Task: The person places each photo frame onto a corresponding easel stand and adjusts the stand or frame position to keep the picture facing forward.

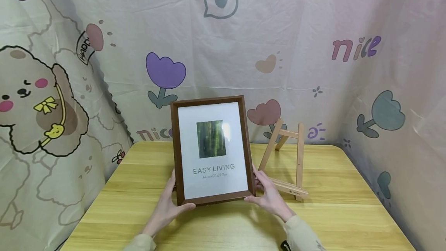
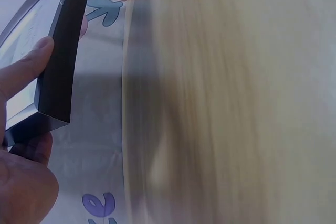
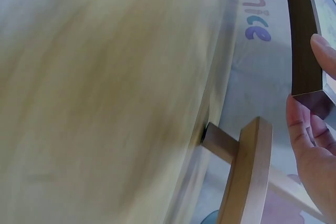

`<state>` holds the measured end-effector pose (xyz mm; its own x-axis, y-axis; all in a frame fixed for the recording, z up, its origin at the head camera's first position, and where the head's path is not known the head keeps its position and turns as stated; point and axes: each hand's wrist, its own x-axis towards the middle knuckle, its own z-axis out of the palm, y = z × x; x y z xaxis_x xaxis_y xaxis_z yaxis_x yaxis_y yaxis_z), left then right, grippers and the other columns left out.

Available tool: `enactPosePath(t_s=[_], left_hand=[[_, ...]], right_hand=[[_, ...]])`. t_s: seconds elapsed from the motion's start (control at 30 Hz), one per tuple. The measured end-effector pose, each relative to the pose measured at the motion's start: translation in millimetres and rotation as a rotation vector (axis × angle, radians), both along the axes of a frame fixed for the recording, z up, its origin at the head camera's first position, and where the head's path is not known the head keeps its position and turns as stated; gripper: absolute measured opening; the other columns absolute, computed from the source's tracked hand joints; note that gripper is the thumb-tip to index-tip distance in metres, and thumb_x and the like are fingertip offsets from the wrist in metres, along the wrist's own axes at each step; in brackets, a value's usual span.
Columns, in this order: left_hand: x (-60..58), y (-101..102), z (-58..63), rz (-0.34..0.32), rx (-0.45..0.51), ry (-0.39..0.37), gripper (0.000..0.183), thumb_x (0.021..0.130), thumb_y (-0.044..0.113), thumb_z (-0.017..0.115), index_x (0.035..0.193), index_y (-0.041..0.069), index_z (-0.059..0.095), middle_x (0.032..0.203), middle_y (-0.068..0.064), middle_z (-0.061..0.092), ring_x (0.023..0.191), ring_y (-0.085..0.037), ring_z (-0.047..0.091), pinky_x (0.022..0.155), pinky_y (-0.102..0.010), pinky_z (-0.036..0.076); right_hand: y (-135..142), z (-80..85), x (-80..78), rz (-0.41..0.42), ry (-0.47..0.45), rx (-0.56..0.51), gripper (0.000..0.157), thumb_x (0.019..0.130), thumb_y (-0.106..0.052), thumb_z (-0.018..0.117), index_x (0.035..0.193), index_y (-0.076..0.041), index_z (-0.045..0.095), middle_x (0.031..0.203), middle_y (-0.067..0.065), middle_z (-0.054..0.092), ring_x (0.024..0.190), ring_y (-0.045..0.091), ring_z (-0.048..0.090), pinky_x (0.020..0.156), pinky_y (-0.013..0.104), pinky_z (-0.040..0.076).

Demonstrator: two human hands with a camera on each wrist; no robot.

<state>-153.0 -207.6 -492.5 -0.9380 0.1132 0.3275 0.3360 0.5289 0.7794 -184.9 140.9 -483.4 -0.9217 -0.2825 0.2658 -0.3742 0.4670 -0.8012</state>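
A brown picture frame [image 1: 216, 184] is held upright, slightly tilted, above the table in the head view. Its white insert shows a green forest picture and the words EASY LIVING. My left hand [image 1: 166, 208] grips the lower left corner, thumb on the front edge and fingers behind. At the lower right corner my right hand [image 1: 268, 195] does the same; in the right wrist view its thumb lies over the front of the dark frame edge [image 3: 304, 35] and the fingers curl beneath. Just right of the frame stands a small wooden easel [image 1: 299, 154], its lower ledge near my right hand.
The wood-grain table [image 1: 348, 212] reaches back to a cartoon-printed cloth [image 1: 223, 42] hung behind it. More of this cloth hangs along the left and right sides.
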Motion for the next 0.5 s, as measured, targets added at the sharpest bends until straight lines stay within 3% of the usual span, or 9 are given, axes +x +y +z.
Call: enactPosePath(t_s=[0.2,0.5], left_hand=[[-5.9,9,1.9,-0.026,0.008,0.023,0.132,0.070,0.027,0.093,0.164,0.025,-0.001,0.169,-0.021,0.008,0.150,-0.055,0.014,0.112,-0.079,0.019],[-14.5,20,2.8,-0.054,0.022,0.029,0.132,0.070,0.030,0.092,0.164,0.027,-0.001,0.170,-0.018,0.011,0.151,-0.053,0.016,0.113,-0.078,0.020]], right_hand=[[10,0.0,1.0,-0.038,0.015,0.036,0.111,0.071,-0.019,0.089,0.160,-0.011,0.025,0.161,0.026,0.031,0.146,0.057,0.025,0.110,0.078,0.025],[23,-0.2,2.8,-0.070,0.051,0.055,0.112,0.071,-0.021,0.090,0.161,-0.013,0.024,0.161,0.022,0.033,0.146,0.058,0.024,0.107,0.079,0.024]])
